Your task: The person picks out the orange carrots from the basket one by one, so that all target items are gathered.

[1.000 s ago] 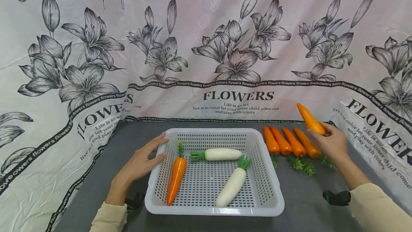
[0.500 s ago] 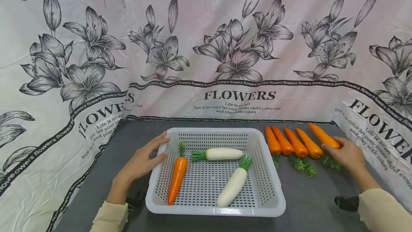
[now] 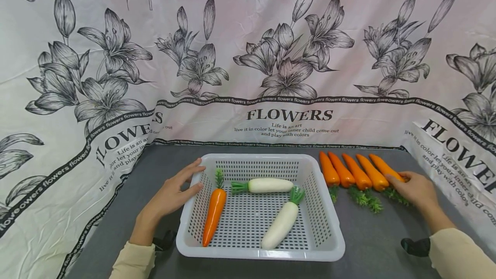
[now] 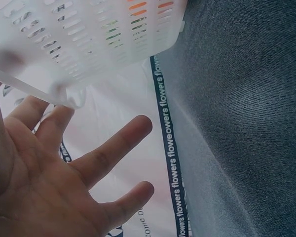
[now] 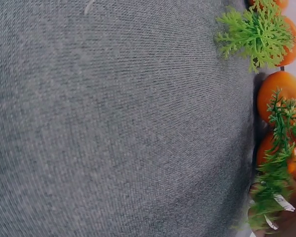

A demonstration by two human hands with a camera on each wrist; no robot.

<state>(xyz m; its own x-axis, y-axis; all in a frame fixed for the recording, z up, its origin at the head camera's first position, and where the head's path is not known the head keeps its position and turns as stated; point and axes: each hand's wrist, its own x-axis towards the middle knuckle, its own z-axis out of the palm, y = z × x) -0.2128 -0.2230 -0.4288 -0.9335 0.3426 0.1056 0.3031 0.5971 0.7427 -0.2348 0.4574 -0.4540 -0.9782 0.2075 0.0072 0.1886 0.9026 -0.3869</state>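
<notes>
My right hand [image 3: 416, 189] holds the thick end of the rightmost carrot [image 3: 382, 165], which lies at the end of a row of several carrots [image 3: 352, 171] right of the basket. In the right wrist view, feathery green tops [image 5: 274, 182] hang over the fingers at the right edge. My left hand [image 3: 176, 190] rests with spread fingers on the left rim of the white perforated basket [image 3: 259, 254]; in the left wrist view its fingertips touch the rim. Inside the basket lie one carrot [image 3: 214, 216] and two white radishes, one crosswise [image 3: 270, 185] and one slanted [image 3: 280, 226].
A grey cloth-covered table [image 3: 372, 236] lies under everything. Behind it and at both sides hangs a white curtain [image 3: 286, 128] printed with flowers and lettering. The basket's walls rise around the vegetables.
My right hand has lowered the carrot from above the row and laid it at the row's right end, still gripping its thick end. The left hand has stayed on the basket rim.
</notes>
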